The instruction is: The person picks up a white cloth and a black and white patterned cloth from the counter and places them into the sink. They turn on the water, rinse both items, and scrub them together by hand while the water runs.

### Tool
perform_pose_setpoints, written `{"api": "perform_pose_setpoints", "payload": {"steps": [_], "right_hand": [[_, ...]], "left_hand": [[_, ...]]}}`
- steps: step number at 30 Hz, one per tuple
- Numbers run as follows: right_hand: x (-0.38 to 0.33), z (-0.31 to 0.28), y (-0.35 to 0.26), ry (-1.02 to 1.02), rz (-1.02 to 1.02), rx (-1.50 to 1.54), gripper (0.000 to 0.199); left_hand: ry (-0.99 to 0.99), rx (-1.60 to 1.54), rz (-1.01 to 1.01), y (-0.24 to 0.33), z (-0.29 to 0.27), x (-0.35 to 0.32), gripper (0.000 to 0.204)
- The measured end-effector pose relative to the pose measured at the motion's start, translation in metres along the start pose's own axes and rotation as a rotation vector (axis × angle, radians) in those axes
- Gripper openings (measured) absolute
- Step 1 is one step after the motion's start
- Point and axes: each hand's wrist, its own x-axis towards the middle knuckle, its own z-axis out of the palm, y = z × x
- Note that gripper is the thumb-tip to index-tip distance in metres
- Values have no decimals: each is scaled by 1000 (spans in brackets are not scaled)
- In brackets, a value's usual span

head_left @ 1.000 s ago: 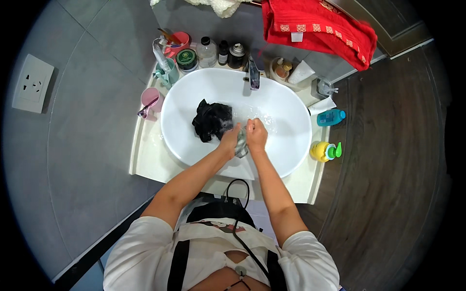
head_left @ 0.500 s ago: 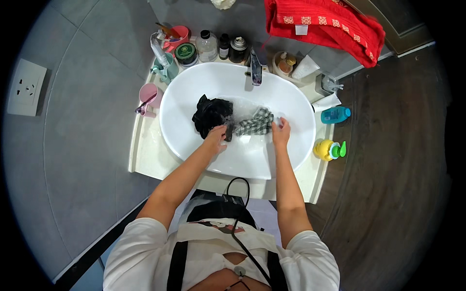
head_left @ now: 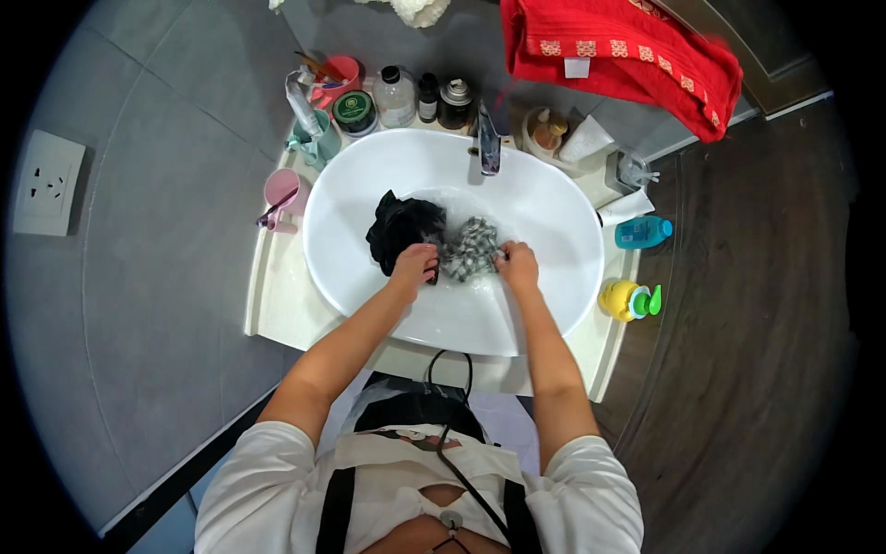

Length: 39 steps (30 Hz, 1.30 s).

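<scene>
One checked cloth (head_left: pixel 471 247) is gripped at each end by two hands, left (head_left: pixel 414 265) and right (head_left: pixel 518 268).

A home bathroom: white washbasin (head_left: pixel 544 305) with tap (head_left: pixel 488 148) at 12 o'clock, toiletry bottles (head_left: pixel 395 95) behind, red towel (head_left: pixel 628 55) at 1 o'clock.

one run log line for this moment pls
left hand: grips checked cloth | right hand: grips same cloth | black garment: beside it | sink: wet
</scene>
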Motion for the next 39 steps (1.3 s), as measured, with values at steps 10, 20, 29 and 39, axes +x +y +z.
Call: {"api": "perform_pose_setpoints", "payload": {"steps": [10, 20, 29, 39], "right_hand": [[-13, -154, -81, -337, -560, 323, 27], [-29, -194, -89, -169, -473, 179, 28], [-14, -154, -53, 434, -597, -226, 11], [-30, -27, 6, 68, -325, -58, 17]], "left_hand": [[-208, 914, 1181, 46, 41, -26, 53], [-487, 1017, 658, 67, 29, -29, 25], [-120, 1207, 1453, 96, 34, -15, 31], [-205, 1396, 900, -24, 13, 17, 31]]}}
